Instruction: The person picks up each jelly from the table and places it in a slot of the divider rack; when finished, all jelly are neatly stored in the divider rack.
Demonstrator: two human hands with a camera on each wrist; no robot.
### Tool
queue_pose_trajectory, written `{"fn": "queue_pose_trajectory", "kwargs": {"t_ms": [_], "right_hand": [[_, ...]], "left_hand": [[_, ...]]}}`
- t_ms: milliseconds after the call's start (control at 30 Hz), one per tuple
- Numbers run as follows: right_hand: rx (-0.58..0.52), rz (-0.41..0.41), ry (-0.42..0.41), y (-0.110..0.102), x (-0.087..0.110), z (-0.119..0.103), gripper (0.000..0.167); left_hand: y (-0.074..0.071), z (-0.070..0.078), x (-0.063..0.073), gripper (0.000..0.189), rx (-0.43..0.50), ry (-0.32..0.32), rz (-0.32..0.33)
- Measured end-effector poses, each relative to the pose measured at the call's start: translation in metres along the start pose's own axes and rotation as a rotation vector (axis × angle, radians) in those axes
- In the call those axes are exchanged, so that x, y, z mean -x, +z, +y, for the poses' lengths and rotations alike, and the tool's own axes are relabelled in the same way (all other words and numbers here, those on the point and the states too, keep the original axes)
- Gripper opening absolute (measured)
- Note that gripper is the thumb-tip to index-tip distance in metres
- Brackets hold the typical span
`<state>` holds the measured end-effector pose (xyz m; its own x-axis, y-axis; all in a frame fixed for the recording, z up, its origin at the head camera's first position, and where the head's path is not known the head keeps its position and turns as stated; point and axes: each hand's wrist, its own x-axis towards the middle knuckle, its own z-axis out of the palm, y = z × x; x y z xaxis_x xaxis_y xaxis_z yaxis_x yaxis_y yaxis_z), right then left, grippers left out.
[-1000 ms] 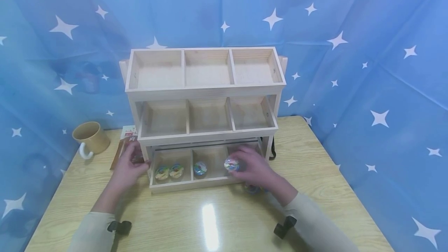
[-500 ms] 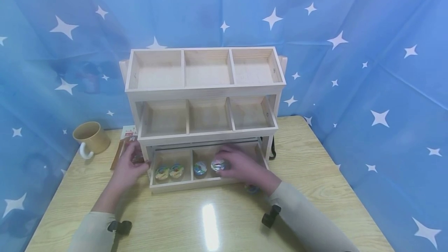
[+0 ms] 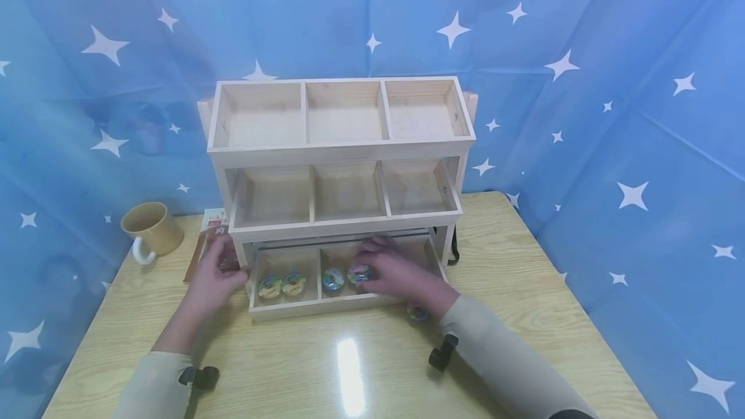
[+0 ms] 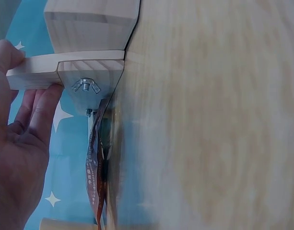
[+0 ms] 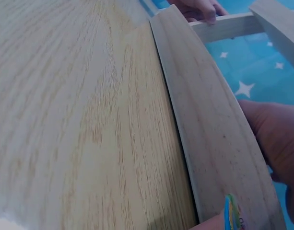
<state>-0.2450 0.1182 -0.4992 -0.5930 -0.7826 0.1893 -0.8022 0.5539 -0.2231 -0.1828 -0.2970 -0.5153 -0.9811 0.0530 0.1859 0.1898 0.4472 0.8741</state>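
My right hand (image 3: pixel 390 270) pinches a small jelly cup (image 3: pixel 359 273) with a printed lid in the middle compartment of the wooden rack's bottom tray (image 3: pixel 291 310). Just left of it sits another jelly cup (image 3: pixel 333 280). Two yellowish cups (image 3: pixel 282 286) share the left compartment. My left hand (image 3: pixel 212 277) grips the rack's left side; in the left wrist view, thumb and fingers (image 4: pixel 46 105) lie on opposite faces of a wooden piece (image 4: pixel 39 72). In the right wrist view, the right hand (image 5: pixel 276 139) is beyond the tray's front board (image 5: pixel 209 115), its fingertips hidden.
Another cup (image 3: pixel 418 312) lies on the table before the tray, partly under the right forearm. A tan mug (image 3: pixel 152 229) and a brown packet (image 3: pixel 200 252) stand left of the rack. The middle tray (image 3: pixel 349 225) and top tray (image 3: pixel 343 152) overhang the bottom one.
My right hand has carried the jelly cup left, from near the right divider into the middle compartment, beside the cup there. The left hand stays on the rack.
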Motion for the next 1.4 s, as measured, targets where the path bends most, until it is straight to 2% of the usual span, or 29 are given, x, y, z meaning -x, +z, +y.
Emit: {"fn": "queue_pose_trajectory", "kwargs": {"t_ms": [200, 500, 800, 933, 1200, 1300, 1400], "right_hand": [[-0.013, -0.009, -0.002, 0.001, -0.002, -0.001, 0.035], [-0.032, -0.05, 0.038, 0.002, -0.002, 0.0, 0.041], [-0.03, -0.039, 0.033, 0.003, -0.002, -0.002, 0.038], [-0.056, -0.009, 0.017, 0.012, -0.002, 0.006, 0.04], [-0.101, -0.029, 0.089, 0.005, 0.001, 0.001, 0.041], [-0.131, 0.001, 0.092, 0.002, 0.004, 0.0, 0.039], [-0.183, 0.071, 0.1, -0.001, 0.008, -0.001, 0.039]], "left_hand": [[0.0, 0.002, 0.0, 0.068, 0.0, -0.001, 0.0], [0.0, 0.0, 0.0, 0.066, 0.008, 0.008, 0.005], [0.0, -0.003, 0.0, 0.068, 0.004, 0.005, -0.006], [0.0, -0.002, 0.0, 0.067, 0.006, 0.006, -0.009], [0.0, 0.0, 0.0, 0.069, -0.003, 0.005, -0.004], [0.0, 0.0, 0.001, 0.07, -0.001, -0.004, -0.004], [0.0, 0.0, 0.001, 0.071, -0.005, -0.009, -0.007]]}}
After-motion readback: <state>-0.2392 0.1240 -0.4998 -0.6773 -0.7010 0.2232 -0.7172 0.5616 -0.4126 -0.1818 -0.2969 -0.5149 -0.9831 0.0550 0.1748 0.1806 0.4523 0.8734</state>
